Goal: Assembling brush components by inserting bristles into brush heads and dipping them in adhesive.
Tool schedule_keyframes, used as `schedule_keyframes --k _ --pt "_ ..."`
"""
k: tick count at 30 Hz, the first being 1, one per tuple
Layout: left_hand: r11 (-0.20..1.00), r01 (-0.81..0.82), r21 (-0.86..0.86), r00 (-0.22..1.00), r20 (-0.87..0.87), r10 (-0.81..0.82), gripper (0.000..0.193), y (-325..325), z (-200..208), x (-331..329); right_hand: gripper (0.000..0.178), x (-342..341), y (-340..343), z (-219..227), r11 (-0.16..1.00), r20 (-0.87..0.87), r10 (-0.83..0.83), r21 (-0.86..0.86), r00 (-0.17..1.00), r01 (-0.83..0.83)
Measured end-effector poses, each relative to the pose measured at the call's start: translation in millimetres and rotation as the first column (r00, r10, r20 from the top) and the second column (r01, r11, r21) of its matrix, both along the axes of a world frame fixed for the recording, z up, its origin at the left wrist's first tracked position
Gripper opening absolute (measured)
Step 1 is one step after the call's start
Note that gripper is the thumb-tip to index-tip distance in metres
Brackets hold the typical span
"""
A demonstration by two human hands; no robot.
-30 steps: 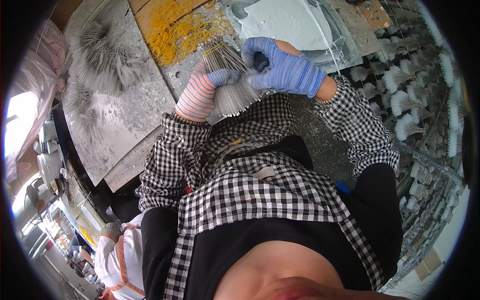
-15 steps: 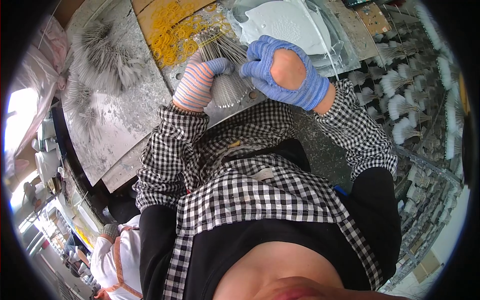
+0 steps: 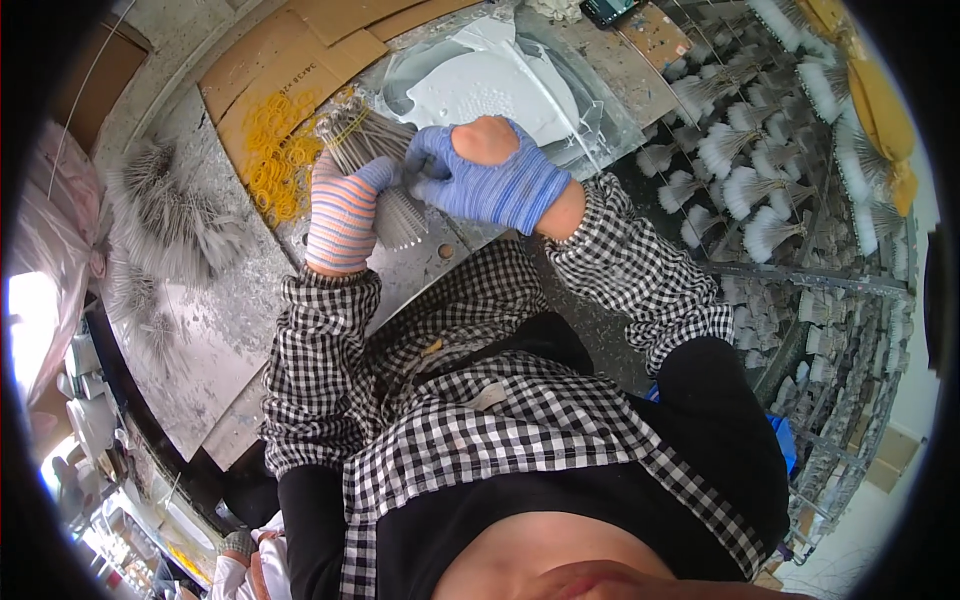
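Note:
My left hand (image 3: 342, 218), in an orange-and-blue striped glove, wraps round a bundle of thin wire-stemmed brushes (image 3: 368, 143). The looped wire ends point up and away from me, with a yellow rubber band round them. Grey-white tips (image 3: 402, 222) fan out below my thumb. On the bundle's right side, my right hand (image 3: 488, 178) has its fingers bent and bunched against it. That hand wears a blue glove with bare skin showing through a gap at the back. Its fingertips are partly hidden.
Yellow rubber bands (image 3: 272, 165) lie on cardboard beyond my left hand. White paste (image 3: 490, 88) is spread on a clear sheet ahead. Loose grey wire brushes (image 3: 170, 215) cover the left metal tabletop. Racks of white-tufted bundles (image 3: 735, 150) stand right. A co-worker's sleeve (image 3: 230, 578) shows lower left.
The view has shifted, so table and hands appear further left. My right hand has turned slightly and sits closer against the bundle, whose tips now slant down to the right.

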State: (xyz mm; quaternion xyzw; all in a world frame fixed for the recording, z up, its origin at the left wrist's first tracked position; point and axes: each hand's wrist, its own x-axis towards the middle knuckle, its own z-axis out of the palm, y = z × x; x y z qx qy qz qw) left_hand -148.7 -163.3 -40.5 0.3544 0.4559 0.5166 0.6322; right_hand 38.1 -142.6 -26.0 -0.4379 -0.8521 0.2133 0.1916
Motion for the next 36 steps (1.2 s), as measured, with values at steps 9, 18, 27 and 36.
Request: schedule_keyframes --k 9,18,27,36 --pt "0.994 0.005 0.109 0.996 -0.092 0.006 0.033 20 6 15 0.030 7 7 4 0.965 -0.229 -0.163 -0.237 0.960 0.107" --pt "0.942 0.167 0.291 0.984 -0.109 -0.141 0.047 44 4 14 0.033 23 21 8 0.979 -0.202 -0.158 -0.161 0.967 0.126" --pt "0.948 0.184 0.260 0.981 -0.102 -0.163 0.049 54 6 14 0.042 33 40 15 0.964 -0.080 -0.093 -0.258 0.992 0.070" --pt "0.936 0.280 0.212 0.954 0.049 -0.296 0.051 56 37 30 0.046 40 41 20 0.896 -0.292 -0.122 -0.443 0.949 -0.021"
